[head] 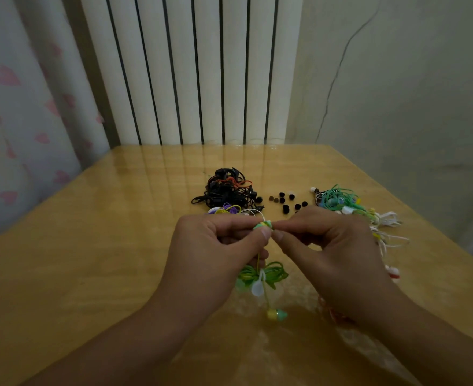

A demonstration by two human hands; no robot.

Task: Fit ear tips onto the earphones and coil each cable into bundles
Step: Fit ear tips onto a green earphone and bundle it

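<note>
Both forearms reach in over the worktop (96, 246), left hand (216, 246) pinching the earbud (263, 225) with its nozzle toward the right hand (327, 246), whose fingertips pinch at that nozzle, seemingly on a tip, above the hanging green coil (263, 274).

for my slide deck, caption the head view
Left hand and right hand pinch a green-yellow earbud above a coiled green cable.

One head-worn camera looks forward and down, close over the worktop (90, 246), facing the far radiator (202, 71).
</note>
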